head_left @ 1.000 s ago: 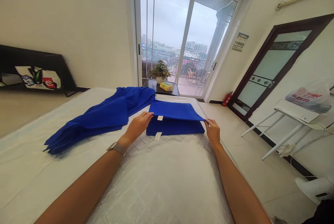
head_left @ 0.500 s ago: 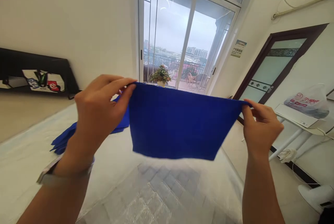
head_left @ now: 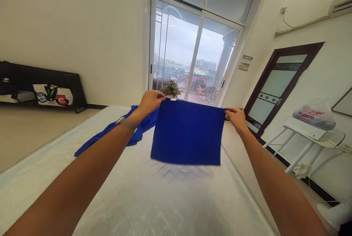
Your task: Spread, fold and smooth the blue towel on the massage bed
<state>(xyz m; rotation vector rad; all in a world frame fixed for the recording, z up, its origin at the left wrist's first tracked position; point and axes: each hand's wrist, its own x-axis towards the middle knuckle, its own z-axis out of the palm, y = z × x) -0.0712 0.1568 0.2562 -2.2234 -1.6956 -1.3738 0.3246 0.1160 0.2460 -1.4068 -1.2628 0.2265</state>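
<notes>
A blue cloth [head_left: 189, 133] hangs flat between my hands, stretched along its top edge. My left hand [head_left: 152, 102] pinches its upper left corner, and a small white tag [head_left: 173, 99] shows at the top edge close by. At the upper right corner my right hand [head_left: 235, 118] pinches the fabric between thumb and fingers. The cloth's lower edge hangs free over a white quilted surface [head_left: 123, 199]. More blue fabric [head_left: 110, 135] lies crumpled on that surface, partly covered by my left arm.
A black low cabinet [head_left: 55, 82] with a printed bag [head_left: 52, 95] stands at the left wall. On the right, a white stool [head_left: 327, 137] carries a box and a plastic bag [head_left: 315, 115]. Beyond the cloth is a sliding glass door [head_left: 178, 56] with a potted plant [head_left: 171, 88].
Both hands have moved farther away from me, arms stretched out, carrying the cloth. It now hangs straighter, and the white tag has come into view. The camera view has tilted up.
</notes>
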